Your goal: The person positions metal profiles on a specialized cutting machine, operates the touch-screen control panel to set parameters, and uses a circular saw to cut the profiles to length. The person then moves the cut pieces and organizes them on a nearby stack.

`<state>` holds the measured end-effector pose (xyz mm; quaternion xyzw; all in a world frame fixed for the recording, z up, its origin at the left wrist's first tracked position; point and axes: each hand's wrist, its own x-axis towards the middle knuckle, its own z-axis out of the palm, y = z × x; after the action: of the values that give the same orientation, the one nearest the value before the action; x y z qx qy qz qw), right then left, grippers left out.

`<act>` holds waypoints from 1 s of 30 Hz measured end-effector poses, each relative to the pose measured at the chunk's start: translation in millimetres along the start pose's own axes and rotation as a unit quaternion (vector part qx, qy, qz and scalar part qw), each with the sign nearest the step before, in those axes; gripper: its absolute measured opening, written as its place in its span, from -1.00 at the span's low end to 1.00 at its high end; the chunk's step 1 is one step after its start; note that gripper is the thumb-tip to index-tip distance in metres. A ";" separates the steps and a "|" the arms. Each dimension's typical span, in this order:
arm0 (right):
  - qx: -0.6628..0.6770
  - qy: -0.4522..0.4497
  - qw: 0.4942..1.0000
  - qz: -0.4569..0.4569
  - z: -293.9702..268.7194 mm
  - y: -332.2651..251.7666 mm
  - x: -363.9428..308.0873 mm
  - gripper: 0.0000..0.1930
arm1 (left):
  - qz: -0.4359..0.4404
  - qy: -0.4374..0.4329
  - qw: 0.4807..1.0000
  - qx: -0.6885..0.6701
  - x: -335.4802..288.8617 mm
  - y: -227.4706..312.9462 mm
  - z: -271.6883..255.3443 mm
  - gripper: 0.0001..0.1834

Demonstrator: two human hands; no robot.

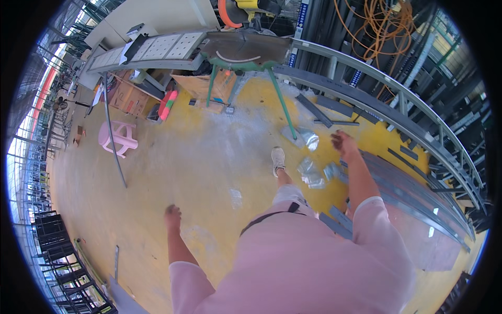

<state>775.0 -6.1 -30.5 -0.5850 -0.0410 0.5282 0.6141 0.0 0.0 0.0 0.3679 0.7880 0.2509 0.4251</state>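
My left hand [172, 215] hangs over the bare floor at the left, its fingers loosely curled and slightly apart, with nothing seen in it. Farther forward on the right, my right hand [342, 143] is held out with half-bent fingers and looks empty too. It is nearest to crumpled clear plastic wrap [310, 140] and dark metal strips [315, 111] lying on the floor. Neither hand touches anything. One white shoe [278, 160] shows ahead of my body.
A long workbench [246, 47] with green legs and a roller rail [387, 99] crosses ahead, an orange-and-yellow saw [235, 11] behind it. A pink stool [118, 138] and cardboard boxes [130, 99] stand left. Long metal profiles [408, 196] lie at right; an orange hose [381, 31] hangs beyond.
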 end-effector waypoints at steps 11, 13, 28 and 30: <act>0.227 0.332 0.912 -0.083 9.0 -77.8 280.4 -0.84 | -0.211 -0.216 0.947 0.108 146.3 145.7 137.1 -0.67; 0.196 0.401 0.893 -0.052 26.4 -88.7 275.6 -0.87 | -0.245 -0.141 0.956 0.077 153.7 138.2 132.2 -0.68; 0.103 0.077 0.990 0.051 516.6 -37.0 390.4 -0.87 | 0.222 -0.209 0.919 0.251 644.6 471.5 206.9 -0.61; 0.117 0.091 0.987 0.057 533.2 -48.6 382.8 -0.83 | 0.224 -0.229 0.934 0.157 638.8 573.7 224.7 -0.63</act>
<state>615.8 632.4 -44.4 -0.5561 0.1106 0.5080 0.6485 167.4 871.4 -18.8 0.6447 0.5954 0.1216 0.4638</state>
